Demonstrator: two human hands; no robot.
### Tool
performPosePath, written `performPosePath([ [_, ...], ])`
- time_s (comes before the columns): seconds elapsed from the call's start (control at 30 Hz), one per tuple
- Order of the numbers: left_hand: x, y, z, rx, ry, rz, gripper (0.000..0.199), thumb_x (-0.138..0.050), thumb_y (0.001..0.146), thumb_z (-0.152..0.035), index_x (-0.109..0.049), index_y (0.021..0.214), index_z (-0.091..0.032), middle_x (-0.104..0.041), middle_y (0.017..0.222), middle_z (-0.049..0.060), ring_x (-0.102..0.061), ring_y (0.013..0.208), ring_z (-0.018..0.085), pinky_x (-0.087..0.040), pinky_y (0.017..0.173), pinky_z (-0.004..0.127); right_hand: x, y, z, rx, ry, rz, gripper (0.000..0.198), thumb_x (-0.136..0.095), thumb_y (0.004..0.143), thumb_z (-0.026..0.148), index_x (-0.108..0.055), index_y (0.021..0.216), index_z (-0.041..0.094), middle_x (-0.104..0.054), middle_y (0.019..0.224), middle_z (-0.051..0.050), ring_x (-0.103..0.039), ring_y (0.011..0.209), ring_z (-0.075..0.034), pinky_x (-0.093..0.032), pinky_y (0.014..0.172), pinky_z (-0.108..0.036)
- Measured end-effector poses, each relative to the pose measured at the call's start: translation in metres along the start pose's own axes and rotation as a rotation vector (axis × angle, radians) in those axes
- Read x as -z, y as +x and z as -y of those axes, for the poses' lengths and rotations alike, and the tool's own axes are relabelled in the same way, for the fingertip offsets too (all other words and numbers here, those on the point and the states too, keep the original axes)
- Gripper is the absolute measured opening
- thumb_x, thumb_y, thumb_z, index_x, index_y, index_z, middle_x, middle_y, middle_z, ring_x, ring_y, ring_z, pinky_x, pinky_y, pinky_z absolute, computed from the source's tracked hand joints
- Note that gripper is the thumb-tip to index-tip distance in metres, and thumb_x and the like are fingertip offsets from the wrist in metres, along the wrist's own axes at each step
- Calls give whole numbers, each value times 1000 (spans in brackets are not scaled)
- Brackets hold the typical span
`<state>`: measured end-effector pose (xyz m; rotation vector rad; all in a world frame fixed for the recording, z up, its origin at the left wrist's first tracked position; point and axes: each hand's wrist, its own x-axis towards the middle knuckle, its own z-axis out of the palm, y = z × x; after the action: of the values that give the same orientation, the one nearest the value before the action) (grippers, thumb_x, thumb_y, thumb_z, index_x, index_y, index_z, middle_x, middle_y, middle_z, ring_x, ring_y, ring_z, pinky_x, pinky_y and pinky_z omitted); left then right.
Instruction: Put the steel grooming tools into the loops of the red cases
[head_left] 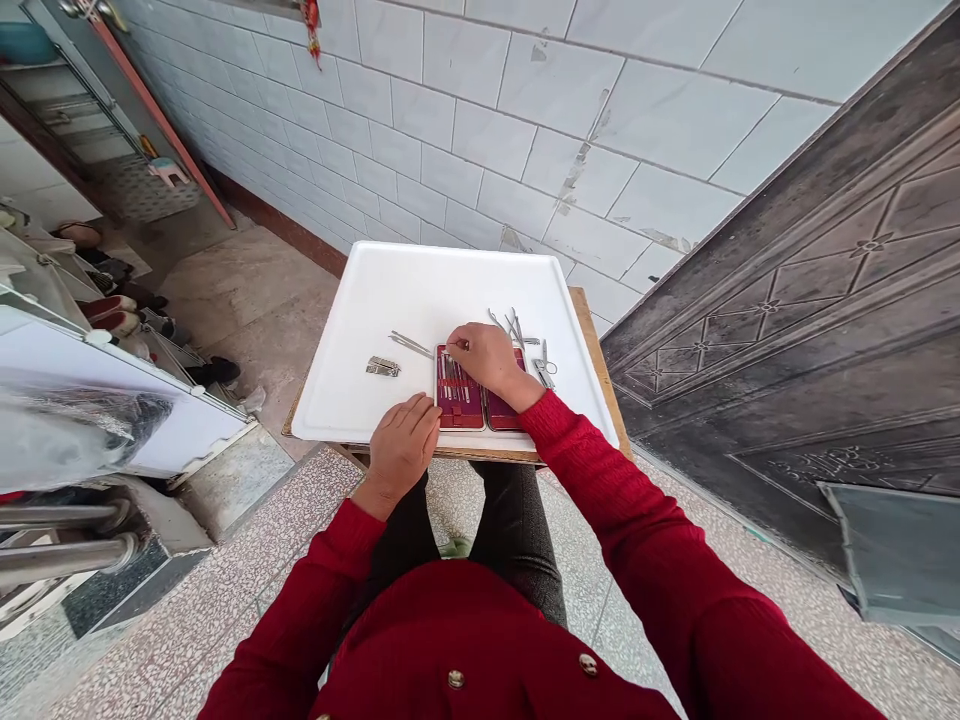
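A red manicure case [463,418] lies unfolded near the front of the white tray, with several slim metal tools [454,385] in its left half. My right hand [486,357] is over the case, thumb and fingers pinched at its upper left edge; whatever is between them is too small to make out. This hand and wrist hide much of the right half. My left hand [406,440] rests flat on the tray's front edge, fingertips by the case's lower left corner. Left of the case are tweezers [411,344] and nail clippers [383,367]. Scissors [550,360] lie to its right.
The white tray [450,262] sits on a wooden board [596,345]. More metal tools [514,325] lie behind my right hand. A tiled wall [480,130] rises behind, a dark carved door [765,300] stands right, and a shoe rack [161,340] is at left.
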<state>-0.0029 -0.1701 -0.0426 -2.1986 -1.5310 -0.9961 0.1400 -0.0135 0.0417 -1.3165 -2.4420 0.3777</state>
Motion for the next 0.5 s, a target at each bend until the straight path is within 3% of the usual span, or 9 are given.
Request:
performPosePath([
  [0.2,-1,-3,0,15,-14,12,27,-50,102,-16,-66,124,-19,-75,124,11,-68,125,26,-55,102,44,-10,47,32,20,-129,211,17,-62,87,13,-78,86,18,-79,95,-10,-68,85,-23,-44,68,-30],
  [0.33,-1,-5,-1,26,-24,19,28,-50,102,-16,-66,125,-20,-75,125,11,-68,125,26,-55,103,44,-23,65,41,0,-160,249,15,-65,86,12,-79,89,16,-78,99,-15,-70,90,-29,-50,73,-34],
  [0.5,-1,-4,-2,14,-11,-11,24,-53,101,-15,-67,120,-17,-76,122,11,-69,122,26,-56,101,43,-37,76,38,-19,-154,271,8,-73,81,15,-77,88,16,-77,91,-18,-71,89,-33,-55,75,-37],
])
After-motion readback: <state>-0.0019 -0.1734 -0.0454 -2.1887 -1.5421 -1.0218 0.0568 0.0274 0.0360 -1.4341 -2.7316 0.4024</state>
